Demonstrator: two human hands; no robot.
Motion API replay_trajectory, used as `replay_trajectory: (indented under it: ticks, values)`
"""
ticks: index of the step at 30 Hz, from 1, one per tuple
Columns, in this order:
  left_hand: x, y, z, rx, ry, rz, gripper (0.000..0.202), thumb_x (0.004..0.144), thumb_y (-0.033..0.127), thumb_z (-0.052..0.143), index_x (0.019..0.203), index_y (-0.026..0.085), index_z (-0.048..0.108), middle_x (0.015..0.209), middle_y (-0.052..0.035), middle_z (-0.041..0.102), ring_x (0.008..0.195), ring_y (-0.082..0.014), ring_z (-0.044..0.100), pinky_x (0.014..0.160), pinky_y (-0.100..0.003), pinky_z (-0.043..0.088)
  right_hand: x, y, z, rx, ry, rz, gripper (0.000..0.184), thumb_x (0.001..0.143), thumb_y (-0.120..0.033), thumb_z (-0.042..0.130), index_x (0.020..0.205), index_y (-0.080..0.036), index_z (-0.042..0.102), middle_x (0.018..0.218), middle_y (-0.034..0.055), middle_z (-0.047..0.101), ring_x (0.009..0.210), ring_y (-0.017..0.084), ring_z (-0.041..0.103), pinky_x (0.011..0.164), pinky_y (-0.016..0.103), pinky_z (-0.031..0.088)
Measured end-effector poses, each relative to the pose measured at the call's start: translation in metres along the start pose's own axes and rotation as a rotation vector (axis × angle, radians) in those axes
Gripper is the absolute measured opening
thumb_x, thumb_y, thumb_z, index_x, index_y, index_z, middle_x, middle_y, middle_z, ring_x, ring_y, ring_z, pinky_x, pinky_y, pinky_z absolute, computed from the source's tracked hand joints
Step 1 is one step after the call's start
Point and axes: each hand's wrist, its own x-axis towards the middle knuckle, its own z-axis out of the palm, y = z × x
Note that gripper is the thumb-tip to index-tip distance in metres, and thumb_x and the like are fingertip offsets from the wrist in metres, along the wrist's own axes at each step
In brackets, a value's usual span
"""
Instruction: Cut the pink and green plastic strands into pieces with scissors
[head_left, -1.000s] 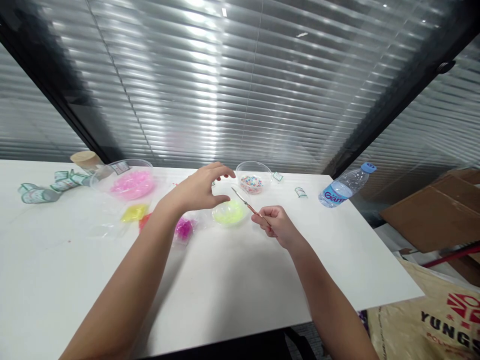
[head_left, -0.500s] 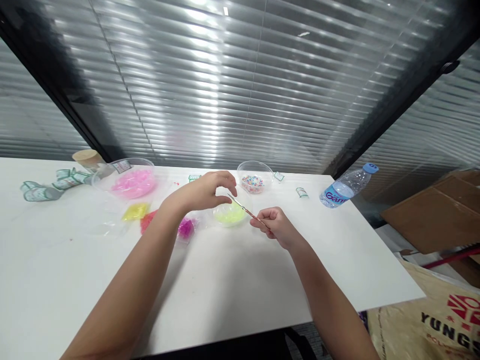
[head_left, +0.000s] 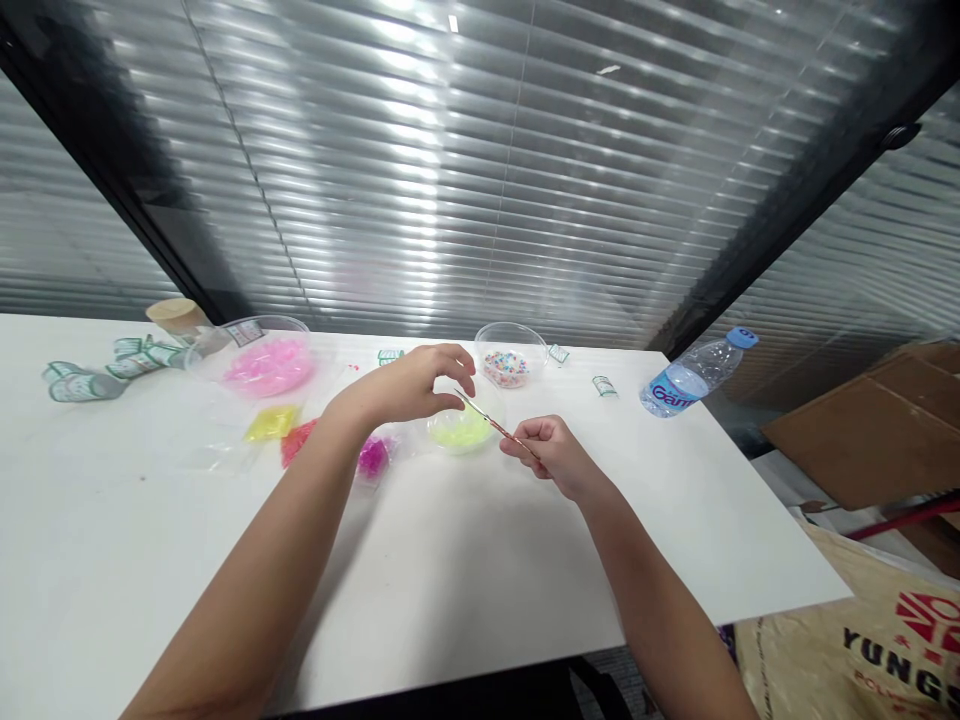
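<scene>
My right hand (head_left: pixel 547 445) pinches a slim pointed tool (head_left: pixel 501 428), silver toward its tip and copper-coloured at the handle. It slants up and left over a clear bowl of yellow-green bits (head_left: pixel 461 430). Just left of the tool's tip, my left hand (head_left: pixel 420 385) is curved open, thumb and fingers apart, with nothing visible between them. The tip lies close to that gap; whether it touches a finger I cannot tell. Behind the tool stands a clear bowl of multicoloured beads (head_left: pixel 506 368). Below my left wrist lies a bag of magenta bits (head_left: pixel 372 458).
At left are a clear bowl of pink bits (head_left: pixel 271 365), a yellow packet (head_left: pixel 271 423), red bits (head_left: pixel 297 440), printed rolls (head_left: pixel 82 383) and a wooden cylinder (head_left: pixel 177 316). A water bottle (head_left: pixel 694 378) stands near the table's right edge, beyond it cardboard boxes (head_left: pixel 862 425).
</scene>
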Motion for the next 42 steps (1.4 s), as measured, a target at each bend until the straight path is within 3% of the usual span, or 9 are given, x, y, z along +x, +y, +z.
replay_trajectory:
  ticks: [7, 15, 20, 27, 34, 39, 42]
  values:
    - [0.002, -0.006, 0.004, -0.017, -0.004, -0.047, 0.021, 0.084, 0.038, 0.058, 0.101, 0.030, 0.069, 0.130, 0.0001, 0.055, 0.111, -0.0220, 0.056, 0.093, -0.035, 0.047, 0.000, 0.000, 0.001, -0.026, -0.014, 0.017, 0.056, 0.066, -0.050, 0.077, 0.052, -0.018, 0.034, 0.052, -0.0071, 0.027, 0.047, 0.005, 0.019, 0.045, 0.025, 0.012]
    - [0.004, -0.010, 0.008, 0.029, 0.005, -0.084, 0.019, 0.083, 0.033, 0.056, 0.098, 0.030, 0.069, 0.123, 0.0024, 0.060, 0.108, -0.0197, 0.057, 0.090, -0.031, 0.048, 0.000, 0.000, -0.003, -0.114, -0.010, 0.095, 0.054, 0.067, -0.052, 0.075, 0.055, -0.018, 0.036, 0.054, -0.0063, 0.031, 0.048, 0.004, 0.021, 0.045, 0.025, 0.013]
    - [0.006, -0.010, 0.009, 0.072, 0.039, -0.179, 0.020, 0.084, 0.029, 0.050, 0.094, 0.027, 0.068, 0.112, 0.0003, 0.064, 0.094, -0.0182, 0.061, 0.083, -0.030, 0.049, 0.001, 0.001, -0.006, -0.072, 0.032, 0.098, 0.054, 0.067, -0.052, 0.075, 0.056, -0.018, 0.034, 0.056, -0.0064, 0.030, 0.049, 0.005, 0.019, 0.044, 0.025, 0.011]
    - [0.016, -0.018, 0.024, 0.167, -0.092, -0.300, 0.030, 0.074, 0.012, 0.051, 0.094, 0.025, 0.069, 0.099, -0.0017, 0.068, 0.088, -0.0182, 0.063, 0.070, -0.025, 0.047, 0.004, 0.001, -0.007, -0.018, 0.169, 0.082, 0.049, 0.070, -0.050, 0.072, 0.058, -0.019, 0.035, 0.055, -0.0069, 0.029, 0.048, 0.005, 0.017, 0.043, 0.024, 0.010]
    - [0.029, -0.012, 0.059, 0.199, -0.277, -0.305, 0.040, 0.073, 0.015, 0.060, 0.111, 0.026, 0.065, 0.117, -0.0035, 0.064, 0.092, -0.0190, 0.064, 0.069, -0.024, 0.047, 0.008, 0.004, -0.009, 0.059, 0.208, 0.057, 0.044, 0.069, -0.047, 0.073, 0.061, -0.018, 0.040, 0.054, -0.0071, 0.032, 0.047, 0.004, 0.018, 0.042, 0.023, 0.009]
    - [0.031, -0.008, 0.067, 0.216, -0.294, -0.309, 0.028, 0.071, 0.010, 0.059, 0.094, 0.022, 0.070, 0.105, -0.0057, 0.067, 0.081, -0.0186, 0.064, 0.060, -0.024, 0.044, 0.008, 0.005, -0.008, 0.073, 0.204, 0.061, 0.044, 0.069, -0.047, 0.073, 0.061, -0.018, 0.040, 0.054, -0.0073, 0.032, 0.047, 0.004, 0.018, 0.042, 0.023, 0.009]
    - [0.029, -0.013, 0.061, 0.203, -0.261, -0.281, 0.032, 0.073, 0.011, 0.059, 0.100, 0.024, 0.068, 0.110, -0.0039, 0.066, 0.082, -0.0162, 0.063, 0.063, -0.023, 0.044, 0.007, 0.004, -0.008, 0.064, 0.205, 0.061, 0.044, 0.070, -0.047, 0.072, 0.060, -0.019, 0.039, 0.054, -0.0073, 0.031, 0.047, 0.004, 0.017, 0.042, 0.023, 0.009]
